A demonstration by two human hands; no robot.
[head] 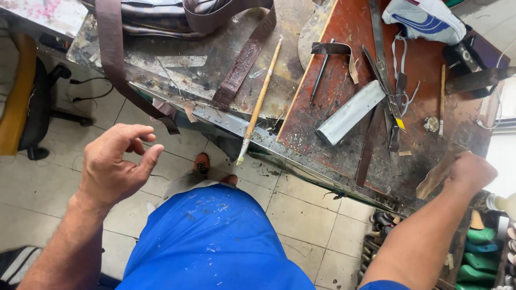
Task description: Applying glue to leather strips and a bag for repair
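In the right hand (470,171), a tan leather piece (435,177).

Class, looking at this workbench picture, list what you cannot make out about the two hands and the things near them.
- Head view: right hand covers part of the tan piece, so its grip and full shape are hidden.
- Brown bag: cut off by the top edge.
- Left hand: empty, in mid-air.
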